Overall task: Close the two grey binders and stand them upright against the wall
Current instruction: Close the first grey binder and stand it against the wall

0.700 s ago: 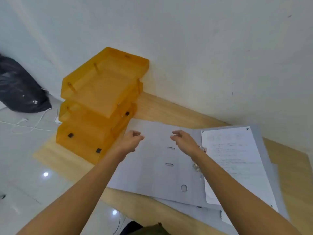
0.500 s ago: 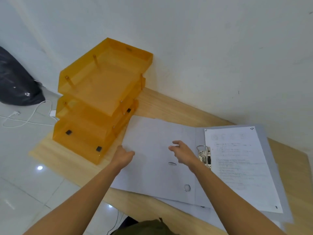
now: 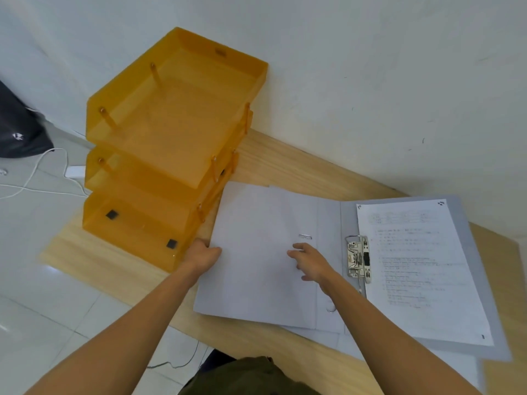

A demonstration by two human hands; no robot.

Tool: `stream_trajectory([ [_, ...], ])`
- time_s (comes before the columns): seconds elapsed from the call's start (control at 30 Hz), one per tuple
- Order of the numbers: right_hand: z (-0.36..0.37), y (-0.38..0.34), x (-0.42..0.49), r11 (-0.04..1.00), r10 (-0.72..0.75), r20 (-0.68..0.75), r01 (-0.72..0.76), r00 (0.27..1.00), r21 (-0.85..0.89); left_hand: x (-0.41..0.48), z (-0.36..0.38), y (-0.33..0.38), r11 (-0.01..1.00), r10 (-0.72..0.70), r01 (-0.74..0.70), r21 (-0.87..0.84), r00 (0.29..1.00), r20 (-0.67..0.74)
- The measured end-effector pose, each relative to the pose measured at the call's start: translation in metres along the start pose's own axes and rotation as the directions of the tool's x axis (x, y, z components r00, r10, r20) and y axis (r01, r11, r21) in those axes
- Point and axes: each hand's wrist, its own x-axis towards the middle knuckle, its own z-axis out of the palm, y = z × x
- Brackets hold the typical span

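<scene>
A grey binder (image 3: 271, 252) lies open flat on a wooden table (image 3: 299, 169), with a second grey binder (image 3: 456, 363) partly showing underneath at 5 o'clock. The left hand (image 3: 204, 256) grips the open cover's left edge at 9 o'clock, fingers curled around it. The right hand (image 3: 312, 262) hovers over the cover, fingers loosely spread, holding nothing. A printed sheet (image 3: 419, 269) sits at 3 o'clock beside the metal ring clip (image 3: 358, 259). Stacked orange trays (image 3: 171, 143) stand at 11 o'clock against the white wall (image 3: 370, 67)
</scene>
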Motion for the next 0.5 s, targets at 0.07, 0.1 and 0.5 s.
stream_trajectory([
  [0.07, -0.001, -0.004, 0.001, 1.0, -0.009, -0.012, 0.009, 1.0, -0.001, 0.006, -0.005, -0.002, 0.998, 0.0, -0.003, 0.067, 0.999, 0.038],
  [0.1, -0.001, -0.007, 0.0, 1.0, -0.016, -0.014, 0.016, 1.0, -0.007, 0.008, -0.005, -0.004, 0.995, 0.0, -0.006, 0.099, 0.999, 0.051],
  [0.5, -0.02, -0.002, -0.011, 0.995, -0.057, 0.045, 0.06, 0.997, -0.084, -0.012, 0.019, 0.037, 0.989, 0.133, -0.14, 0.053, 0.984, 0.118],
])
